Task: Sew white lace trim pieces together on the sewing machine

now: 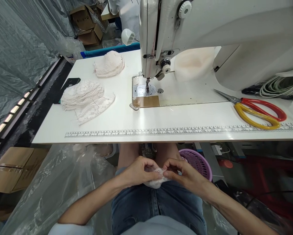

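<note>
Over my lap, below the table's front edge, I hold a small piece of white lace fabric [156, 183]. My left hand [141, 170] pinches its left side between thumb and fingers. Opposite it, my right hand [179, 172] grips the right edge with thumb and forefinger. The fabric is bunched, and the fingers hide part of it. On the table, well above my hands, lie a stack of white lace pieces [81, 93], a loose lace piece [96, 109] with thread ends, and a stack of pale padded pieces [109, 64].
A sewing machine [151, 36] stands on the white table [122, 120], whose front edge carries a printed ruler [185, 131]. Scissors with red and yellow handles [256, 111] lie at the right. A purple basket [197, 161] sits beside my right leg; clear plastic sheeting [63, 182] spreads at the left.
</note>
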A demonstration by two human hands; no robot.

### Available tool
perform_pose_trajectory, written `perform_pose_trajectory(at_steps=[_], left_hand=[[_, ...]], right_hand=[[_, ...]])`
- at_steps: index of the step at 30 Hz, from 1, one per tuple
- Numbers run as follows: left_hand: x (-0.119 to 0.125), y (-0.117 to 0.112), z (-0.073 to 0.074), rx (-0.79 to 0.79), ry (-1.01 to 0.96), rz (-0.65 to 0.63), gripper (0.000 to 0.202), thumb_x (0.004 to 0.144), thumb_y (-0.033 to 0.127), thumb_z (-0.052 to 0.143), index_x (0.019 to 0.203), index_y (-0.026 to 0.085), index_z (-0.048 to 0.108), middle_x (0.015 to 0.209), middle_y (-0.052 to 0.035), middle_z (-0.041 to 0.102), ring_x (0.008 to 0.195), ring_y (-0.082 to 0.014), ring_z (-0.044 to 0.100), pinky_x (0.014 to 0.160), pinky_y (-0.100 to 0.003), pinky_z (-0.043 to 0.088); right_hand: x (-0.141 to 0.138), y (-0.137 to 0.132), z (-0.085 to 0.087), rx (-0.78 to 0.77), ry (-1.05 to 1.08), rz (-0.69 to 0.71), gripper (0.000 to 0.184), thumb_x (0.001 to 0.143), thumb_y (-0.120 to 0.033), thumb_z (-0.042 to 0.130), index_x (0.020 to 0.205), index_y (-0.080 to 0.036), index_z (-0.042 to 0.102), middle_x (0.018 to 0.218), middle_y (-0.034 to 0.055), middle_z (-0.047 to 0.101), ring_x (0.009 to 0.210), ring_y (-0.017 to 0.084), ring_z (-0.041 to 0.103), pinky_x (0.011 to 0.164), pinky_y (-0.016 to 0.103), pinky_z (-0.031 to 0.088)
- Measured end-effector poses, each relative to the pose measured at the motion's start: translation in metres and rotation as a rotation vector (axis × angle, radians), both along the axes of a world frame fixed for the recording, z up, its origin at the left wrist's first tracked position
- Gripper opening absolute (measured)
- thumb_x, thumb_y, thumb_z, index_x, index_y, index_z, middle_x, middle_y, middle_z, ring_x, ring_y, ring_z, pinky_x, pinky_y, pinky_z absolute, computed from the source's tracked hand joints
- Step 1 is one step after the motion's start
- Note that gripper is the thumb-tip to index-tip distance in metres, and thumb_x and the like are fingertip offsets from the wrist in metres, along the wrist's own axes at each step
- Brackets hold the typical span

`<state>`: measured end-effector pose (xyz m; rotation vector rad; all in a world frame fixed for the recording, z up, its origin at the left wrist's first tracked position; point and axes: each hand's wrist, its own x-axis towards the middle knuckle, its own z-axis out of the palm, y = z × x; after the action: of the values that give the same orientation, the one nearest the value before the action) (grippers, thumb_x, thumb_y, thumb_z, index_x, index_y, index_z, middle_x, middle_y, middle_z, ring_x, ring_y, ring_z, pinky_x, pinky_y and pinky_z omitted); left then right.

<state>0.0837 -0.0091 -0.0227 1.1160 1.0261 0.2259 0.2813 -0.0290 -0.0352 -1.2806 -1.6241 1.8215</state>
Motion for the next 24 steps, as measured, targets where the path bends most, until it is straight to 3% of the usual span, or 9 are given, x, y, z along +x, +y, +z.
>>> perform_pose_trajectory(at_steps=[4, 9, 14, 24], left_hand=[[-0.007, 0.004, 0.002, -0.051, -0.030, -0.014, 0.033, 0.067, 0.043, 0.071, 0.072, 0.010, 0.067, 0.062, -0.0012, 0.056, 0.057, -0.0099, 0.047, 0.055, -0.021, 0.038], [-0.015, 0.010, -0.002, -0.053, -0.068, -0.033, 0.041, 0.066, 0.051, 0.069, 0.068, 0.010, 0.066, 0.062, -0.0011, 0.055, 0.059, -0.0099, 0.045, 0.056, -0.021, 0.036], [-0.017, 0.010, -0.006, 0.054, -0.064, -0.107, 0.029, 0.056, 0.035, 0.080, 0.070, 0.012, 0.067, 0.061, 0.0037, 0.048, 0.059, -0.0083, 0.040, 0.054, -0.020, 0.028], [-0.022, 0.011, -0.011, 0.075, -0.109, -0.081, 0.019, 0.066, 0.030, 0.073, 0.074, 0.013, 0.072, 0.075, -0.0013, 0.057, 0.070, -0.0117, 0.049, 0.064, -0.021, 0.036]], right_hand=[[0.001, 0.002, 0.000, -0.109, 0.055, 0.040, 0.033, 0.081, -0.051, 0.057, 0.075, -0.018, 0.056, 0.068, -0.0012, 0.049, 0.063, 0.012, 0.043, 0.057, 0.023, 0.034], [0.000, 0.008, 0.007, -0.063, 0.050, 0.068, 0.033, 0.081, -0.051, 0.057, 0.073, -0.019, 0.058, 0.079, 0.0013, 0.052, 0.070, 0.014, 0.046, 0.065, 0.026, 0.038], [-0.005, 0.012, 0.006, -0.073, 0.137, 0.020, 0.031, 0.080, -0.048, 0.059, 0.069, -0.019, 0.056, 0.094, 0.0043, 0.051, 0.081, 0.016, 0.051, 0.068, 0.027, 0.040], [-0.008, 0.012, 0.007, -0.089, 0.151, 0.010, 0.030, 0.081, -0.046, 0.057, 0.069, -0.018, 0.056, 0.100, 0.0067, 0.054, 0.091, 0.019, 0.053, 0.071, 0.028, 0.042]])
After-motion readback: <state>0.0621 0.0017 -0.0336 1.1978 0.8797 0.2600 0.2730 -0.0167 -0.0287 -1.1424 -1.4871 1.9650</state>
